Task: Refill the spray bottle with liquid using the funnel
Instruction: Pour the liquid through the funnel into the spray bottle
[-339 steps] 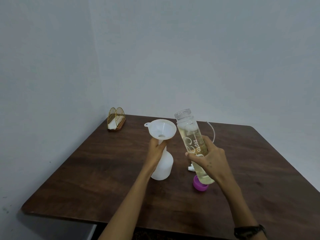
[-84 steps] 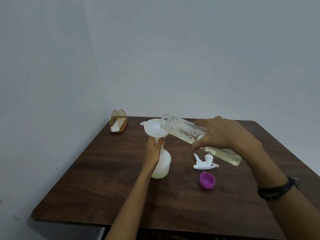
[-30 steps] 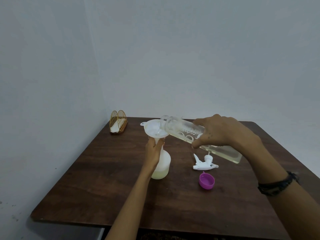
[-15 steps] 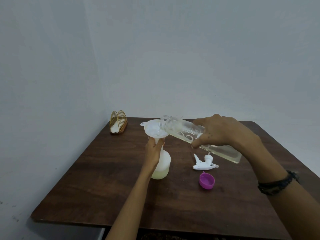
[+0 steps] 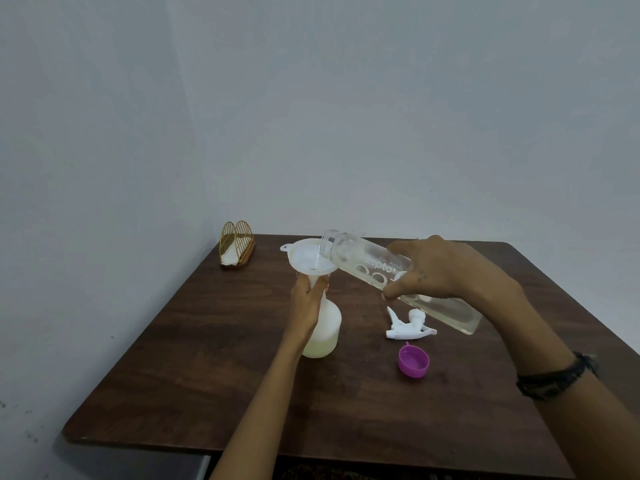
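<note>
Spray bottle (image 5: 323,336), white and translucent, stands near the middle of a dark wooden table (image 5: 242,393), with pale yellow liquid showing in its lower part. Far left, by the wall, a gold wire holder (image 5: 237,249) sits well apart from the work. Next comes the left hand (image 5: 308,303), its fingers curled round the bottle's neck just under the white funnel (image 5: 310,259), whose spout sits in the bottle's mouth. Over the funnel's right rim hangs the open mouth of a clear refill bottle (image 5: 363,265), tilted mouth-down to the left. The right hand (image 5: 446,271) grips its middle from above, fingers wrapped round it. Most of the remaining yellowish liquid lies at its raised base, further right. Below it on the table lie the white spray head (image 5: 408,329) and, nearer the viewer, a purple cap (image 5: 414,360), both apart from the spray bottle.

To pour well, the left hand should probably hold the neck and funnel firmly upright. The refill bottle's mouth should stay above the funnel bowl, not beyond its rim. Raising the base slowly seems wise, so the funnel drains faster than it fills. Whether liquid is flowing at this instant cannot be told.
</note>
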`<action>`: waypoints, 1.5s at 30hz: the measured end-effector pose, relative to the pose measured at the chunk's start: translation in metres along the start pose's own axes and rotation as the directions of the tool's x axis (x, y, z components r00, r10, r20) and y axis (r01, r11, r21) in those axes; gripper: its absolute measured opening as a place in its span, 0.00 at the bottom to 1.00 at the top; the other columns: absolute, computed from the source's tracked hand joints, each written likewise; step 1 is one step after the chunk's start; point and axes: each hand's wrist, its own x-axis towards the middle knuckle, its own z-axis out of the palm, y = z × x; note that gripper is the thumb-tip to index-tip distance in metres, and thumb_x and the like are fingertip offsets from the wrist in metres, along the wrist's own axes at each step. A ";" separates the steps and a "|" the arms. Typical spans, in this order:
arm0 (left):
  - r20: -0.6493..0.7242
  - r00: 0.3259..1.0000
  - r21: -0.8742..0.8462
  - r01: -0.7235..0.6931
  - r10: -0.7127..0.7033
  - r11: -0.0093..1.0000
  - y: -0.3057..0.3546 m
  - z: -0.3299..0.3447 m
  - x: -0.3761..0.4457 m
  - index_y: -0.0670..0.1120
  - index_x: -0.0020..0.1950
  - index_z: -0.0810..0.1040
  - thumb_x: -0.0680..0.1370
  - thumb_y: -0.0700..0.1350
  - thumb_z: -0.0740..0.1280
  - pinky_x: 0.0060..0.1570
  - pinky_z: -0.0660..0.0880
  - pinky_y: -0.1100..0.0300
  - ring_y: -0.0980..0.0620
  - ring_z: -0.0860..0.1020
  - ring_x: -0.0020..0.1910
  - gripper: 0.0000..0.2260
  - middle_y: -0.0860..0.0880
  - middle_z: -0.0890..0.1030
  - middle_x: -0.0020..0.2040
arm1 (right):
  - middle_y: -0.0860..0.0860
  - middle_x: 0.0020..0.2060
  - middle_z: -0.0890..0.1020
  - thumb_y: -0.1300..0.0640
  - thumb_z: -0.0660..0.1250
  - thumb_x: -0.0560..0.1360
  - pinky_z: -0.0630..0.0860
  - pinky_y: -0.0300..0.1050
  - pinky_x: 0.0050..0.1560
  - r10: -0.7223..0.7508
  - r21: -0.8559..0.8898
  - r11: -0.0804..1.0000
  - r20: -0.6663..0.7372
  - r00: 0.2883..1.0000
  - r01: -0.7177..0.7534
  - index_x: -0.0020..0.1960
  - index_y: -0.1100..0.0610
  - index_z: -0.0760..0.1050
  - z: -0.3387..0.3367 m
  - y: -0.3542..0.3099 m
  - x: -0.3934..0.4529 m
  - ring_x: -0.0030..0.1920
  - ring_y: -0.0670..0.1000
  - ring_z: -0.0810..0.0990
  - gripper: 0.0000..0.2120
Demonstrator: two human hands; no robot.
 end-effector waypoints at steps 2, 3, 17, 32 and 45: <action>0.002 1.000 -0.002 -0.001 0.001 1.000 0.000 0.000 0.000 0.45 0.56 0.73 0.79 0.45 0.61 0.44 0.73 0.63 0.53 0.76 0.42 0.08 0.49 0.76 0.41 | 0.44 0.36 0.75 0.39 0.69 0.65 0.65 0.41 0.34 0.000 0.020 1.000 -0.011 1.000 0.001 0.51 0.49 0.72 0.004 0.002 -0.001 0.43 0.51 0.75 0.20; 0.003 1.000 -0.001 0.000 0.000 1.000 0.000 0.000 0.000 0.45 0.57 0.73 0.79 0.46 0.61 0.44 0.73 0.63 0.53 0.76 0.42 0.09 0.49 0.76 0.41 | 0.44 0.36 0.74 0.38 0.69 0.65 0.66 0.42 0.34 0.002 0.033 0.999 -0.012 1.000 -0.002 0.52 0.49 0.72 0.006 0.003 -0.001 0.43 0.51 0.75 0.21; -0.011 1.000 0.023 0.021 -0.021 0.999 -0.003 -0.001 0.001 0.38 0.57 0.74 0.79 0.47 0.61 0.43 0.71 0.62 0.51 0.76 0.42 0.14 0.48 0.77 0.41 | 0.46 0.36 0.73 0.38 0.69 0.67 0.68 0.42 0.33 -0.004 0.274 0.962 -0.022 1.000 0.010 0.49 0.50 0.63 0.061 0.009 -0.007 0.37 0.49 0.75 0.22; -0.030 0.999 0.023 0.026 -0.026 0.999 0.000 0.000 -0.003 0.39 0.59 0.73 0.79 0.45 0.62 0.44 0.72 0.66 0.55 0.76 0.43 0.13 0.50 0.76 0.42 | 0.49 0.41 0.82 0.45 0.75 0.66 0.78 0.53 0.47 0.261 0.692 0.722 -0.264 0.929 -0.006 0.54 0.54 0.66 0.138 -0.002 -0.014 0.43 0.52 0.81 0.26; -0.025 0.999 -0.023 0.031 -0.032 0.999 -0.002 -0.001 -0.006 0.43 0.54 0.74 0.78 0.44 0.63 0.45 0.74 0.63 0.53 0.77 0.44 0.07 0.50 0.77 0.42 | 0.45 0.40 0.76 0.46 0.76 0.66 0.77 0.49 0.47 0.310 0.695 0.717 -0.242 0.920 -0.058 0.58 0.56 0.67 0.163 0.005 -0.010 0.44 0.52 0.80 0.29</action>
